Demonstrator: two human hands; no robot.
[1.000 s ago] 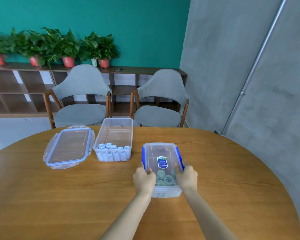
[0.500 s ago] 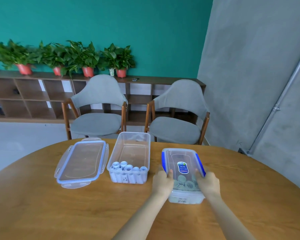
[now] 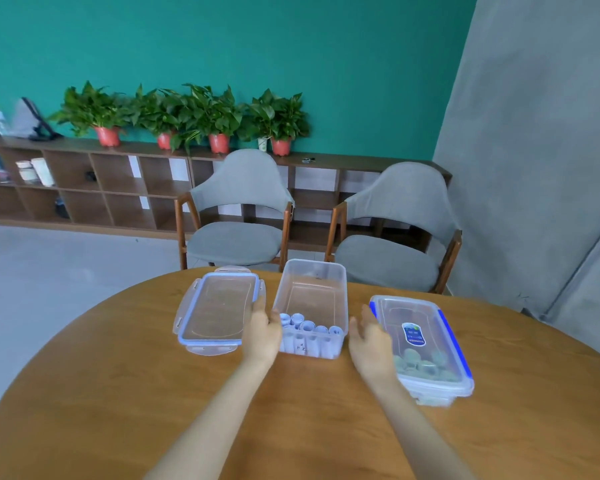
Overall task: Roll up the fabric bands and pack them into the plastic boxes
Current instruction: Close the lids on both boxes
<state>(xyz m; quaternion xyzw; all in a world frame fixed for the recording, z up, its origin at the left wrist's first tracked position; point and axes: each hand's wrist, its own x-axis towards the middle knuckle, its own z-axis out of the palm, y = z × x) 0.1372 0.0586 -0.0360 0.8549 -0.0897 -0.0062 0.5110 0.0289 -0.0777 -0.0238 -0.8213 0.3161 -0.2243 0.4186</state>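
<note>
An open clear plastic box (image 3: pixel 311 292) stands in the middle of the round wooden table (image 3: pixel 118 393), with a row of rolled pale blue bands (image 3: pixel 305 323) at its near end. My left hand (image 3: pixel 262 329) is at the box's left side, fingers straight, between it and a loose blue-rimmed lid (image 3: pixel 219 315). My right hand (image 3: pixel 369 337) hovers just right of the box, fingers relaxed and holding nothing. To the right lies a closed box with blue clips (image 3: pixel 421 344), holding greenish rolled bands (image 3: pixel 426 367).
Two grey chairs (image 3: pixel 238 216) (image 3: pixel 400 233) stand behind the table. A low wooden shelf (image 3: pixel 94 188) with potted plants (image 3: pixel 219 116) runs along the teal wall. A grey concrete wall is at the right.
Both hands have let go of the closed blue-clipped box and moved left to either side of the open box. The camera has tilted up and panned left.
</note>
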